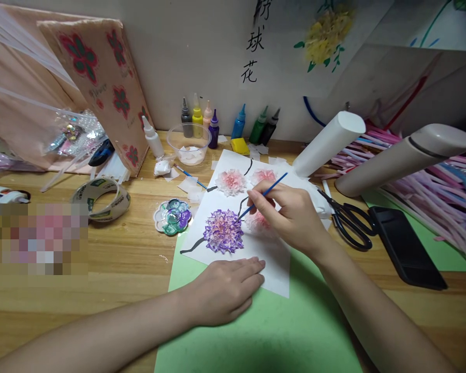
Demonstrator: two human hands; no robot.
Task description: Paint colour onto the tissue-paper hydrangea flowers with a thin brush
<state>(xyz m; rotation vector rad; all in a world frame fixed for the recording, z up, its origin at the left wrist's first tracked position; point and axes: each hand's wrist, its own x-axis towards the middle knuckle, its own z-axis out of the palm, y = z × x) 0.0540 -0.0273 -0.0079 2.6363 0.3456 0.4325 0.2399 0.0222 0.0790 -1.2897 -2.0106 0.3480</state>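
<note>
My right hand point(291, 212) pinches a blue paintbrush point(264, 192), its tip at the right edge of a purple-tipped paper flower point(222, 231). That flower stands out from a white sheet point(274, 277) with black painted stems. Pink paper flowers sit farther up; one pink flower point(232, 181) shows at the upper left, and others are partly behind my right hand. My left hand point(226, 290) lies flat on the sheet's lower edge, fingers stretched out and holding nothing. Left of the sheet is a flower-shaped paint palette point(172, 216) with green and purple paint.
Green paper point(295, 331) lies under the sheet. A tape roll point(101, 199), a clear bowl point(189, 142) and several paint bottles point(213, 129) stand left and behind. Black scissors point(351, 223), a phone point(407, 247), a white cylinder point(330, 142) and a grey flask point(404, 158) are right.
</note>
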